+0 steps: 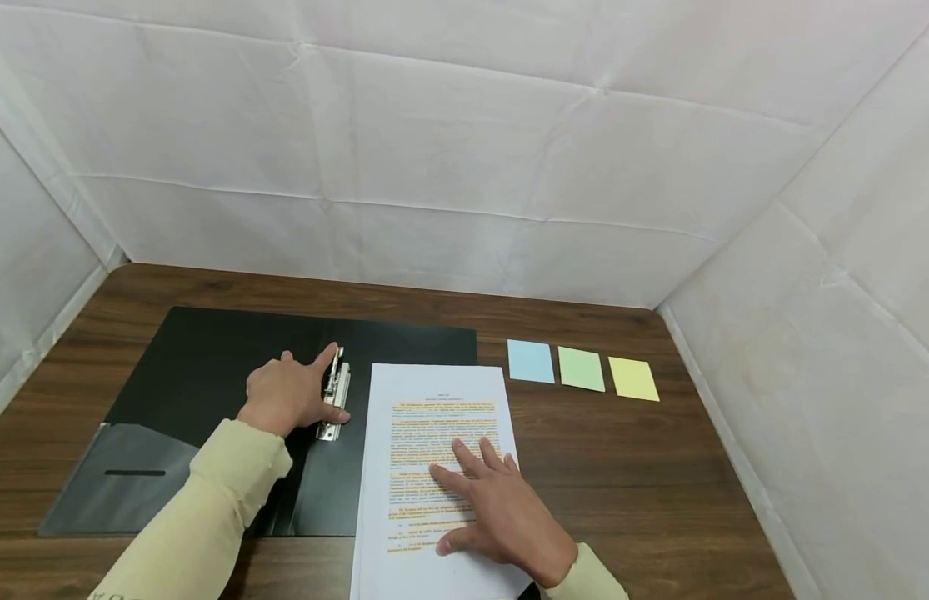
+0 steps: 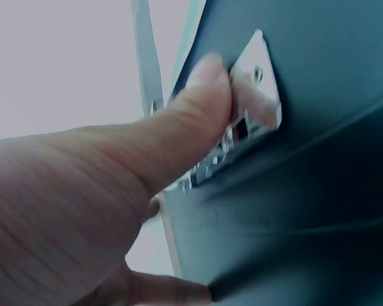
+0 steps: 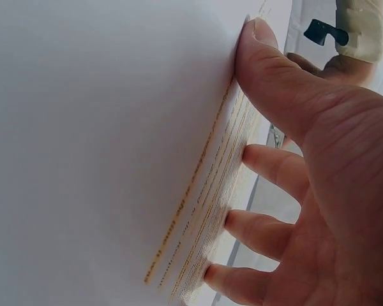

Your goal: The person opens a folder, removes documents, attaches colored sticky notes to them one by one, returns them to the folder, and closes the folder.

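Note:
A black folder (image 1: 232, 358) lies spread flat on the wooden table, with a metal clip (image 1: 343, 382) near its fold. Over that clip is my left hand (image 1: 287, 396), index finger at its far end and thumb toward its near end. In the left wrist view the thumb presses against the shiny clip plate (image 2: 258, 76). A stack of printed paper (image 1: 389, 379) with orange-highlighted lines covers part of the folder's right side. My right hand (image 1: 501, 508) rests on the top sheet, fingers spread. The right wrist view shows its thumb and fingertips touching the printed page (image 3: 115, 127).
Blue (image 1: 531, 361), green (image 1: 581, 368) and yellow (image 1: 633, 379) sticky notes lie in a row at the right. A translucent grey pocket (image 1: 119, 492) is on the folder's left cover. White sheeting (image 1: 434, 150) walls the table (image 1: 621, 483) at the back and sides.

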The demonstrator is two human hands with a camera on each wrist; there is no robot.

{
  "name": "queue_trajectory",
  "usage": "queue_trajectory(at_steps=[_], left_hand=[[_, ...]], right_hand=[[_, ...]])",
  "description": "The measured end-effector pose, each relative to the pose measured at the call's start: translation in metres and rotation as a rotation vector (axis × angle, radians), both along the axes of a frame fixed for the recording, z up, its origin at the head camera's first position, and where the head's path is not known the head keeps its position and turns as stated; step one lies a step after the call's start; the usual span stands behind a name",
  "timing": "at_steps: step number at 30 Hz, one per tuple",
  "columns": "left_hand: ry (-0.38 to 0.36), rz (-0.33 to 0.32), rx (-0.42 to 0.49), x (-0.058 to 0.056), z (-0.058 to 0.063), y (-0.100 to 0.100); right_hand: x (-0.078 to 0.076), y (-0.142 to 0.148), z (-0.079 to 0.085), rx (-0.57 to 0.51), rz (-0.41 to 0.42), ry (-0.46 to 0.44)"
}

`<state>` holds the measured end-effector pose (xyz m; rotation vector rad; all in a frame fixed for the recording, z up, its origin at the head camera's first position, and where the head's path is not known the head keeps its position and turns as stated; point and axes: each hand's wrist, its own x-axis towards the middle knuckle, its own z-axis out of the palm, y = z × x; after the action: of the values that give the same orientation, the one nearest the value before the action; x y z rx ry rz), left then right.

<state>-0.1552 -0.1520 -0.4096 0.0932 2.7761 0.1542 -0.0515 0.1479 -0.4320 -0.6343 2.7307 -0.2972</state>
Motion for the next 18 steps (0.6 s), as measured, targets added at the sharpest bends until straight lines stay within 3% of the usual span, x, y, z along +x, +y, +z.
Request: queue_trajectory(at_steps=[4,10,15,18], left_hand=[[0.054,0.046,0.046,0.018,-0.003,0.004],[0.158,0.136,0.218,0.054,-0.007,0.010],[0.233,0.095,0.237,0.071,-0.013,0.007],[0.217,0.075,0.223,0.076,-0.020,-0.001]], right_hand=[[0.001,0.000,0.000,0.005,-0.001,-0.006],[0.003,0.002,0.002,0.016,-0.004,-0.006],[0.003,0.004,0.003,0.019,-0.009,0.003],[0.004,0.004,0.002,0.013,-0.011,0.006]])
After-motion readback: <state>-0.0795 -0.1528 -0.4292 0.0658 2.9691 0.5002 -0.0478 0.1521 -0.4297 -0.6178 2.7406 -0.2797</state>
